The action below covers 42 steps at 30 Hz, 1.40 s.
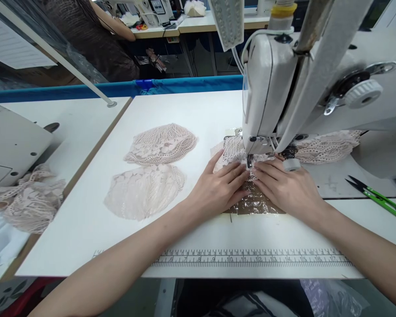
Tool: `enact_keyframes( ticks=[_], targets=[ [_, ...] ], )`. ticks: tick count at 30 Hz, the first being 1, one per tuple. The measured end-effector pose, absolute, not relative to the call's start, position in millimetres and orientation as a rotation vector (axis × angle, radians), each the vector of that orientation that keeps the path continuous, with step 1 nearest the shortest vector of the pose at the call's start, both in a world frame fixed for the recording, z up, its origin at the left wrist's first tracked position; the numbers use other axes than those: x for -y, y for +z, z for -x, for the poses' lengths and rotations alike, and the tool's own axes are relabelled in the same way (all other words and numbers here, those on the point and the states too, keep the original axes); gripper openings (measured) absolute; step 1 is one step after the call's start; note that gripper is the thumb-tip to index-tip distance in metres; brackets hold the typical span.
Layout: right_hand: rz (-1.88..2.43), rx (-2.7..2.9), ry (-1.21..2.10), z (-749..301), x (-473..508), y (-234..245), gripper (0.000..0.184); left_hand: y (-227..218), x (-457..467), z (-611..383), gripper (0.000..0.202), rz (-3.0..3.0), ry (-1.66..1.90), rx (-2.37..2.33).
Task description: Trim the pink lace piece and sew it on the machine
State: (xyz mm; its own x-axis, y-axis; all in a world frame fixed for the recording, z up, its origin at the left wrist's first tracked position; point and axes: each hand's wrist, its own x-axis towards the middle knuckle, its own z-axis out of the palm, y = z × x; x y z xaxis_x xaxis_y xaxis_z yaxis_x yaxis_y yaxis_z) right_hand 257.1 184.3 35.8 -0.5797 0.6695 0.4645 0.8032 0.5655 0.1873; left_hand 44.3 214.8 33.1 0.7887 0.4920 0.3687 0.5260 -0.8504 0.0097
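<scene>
Under the presser foot (249, 160) of a white sewing machine (262, 83) lies a piece of pale pink lace (233, 147). My left hand (218, 185) rests flat on the lace just left of the foot, fingers stretched out. From the right, my right hand (287, 185) lies on the lace beside the foot with its fingers extended; some fingertips are hidden behind the machine parts. Brown tape (255, 200) covers the machine bed below both hands. Two more lace pieces, an upper one (165, 143) and a lower one (145, 191), lie flat to the left.
Green thread snips (379, 198) lie at the right. More lace (330, 147) sits behind the machine's needle end. A printed ruler (251, 258) runs along the table's front edge. At left are another machine (13, 145) and bunched lace (36, 198). A person (92, 39) sits beyond.
</scene>
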Motion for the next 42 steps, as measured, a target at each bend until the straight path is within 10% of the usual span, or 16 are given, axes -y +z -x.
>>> enact_keyframes(
  ticks=[42],
  targets=[
    [1.238, 2.506, -0.503, -258.5, -183.4, 32.1, 0.031, 32.9, -216.0, -42.8, 0.04, 2.852, -0.523, 0.865]
  ],
)
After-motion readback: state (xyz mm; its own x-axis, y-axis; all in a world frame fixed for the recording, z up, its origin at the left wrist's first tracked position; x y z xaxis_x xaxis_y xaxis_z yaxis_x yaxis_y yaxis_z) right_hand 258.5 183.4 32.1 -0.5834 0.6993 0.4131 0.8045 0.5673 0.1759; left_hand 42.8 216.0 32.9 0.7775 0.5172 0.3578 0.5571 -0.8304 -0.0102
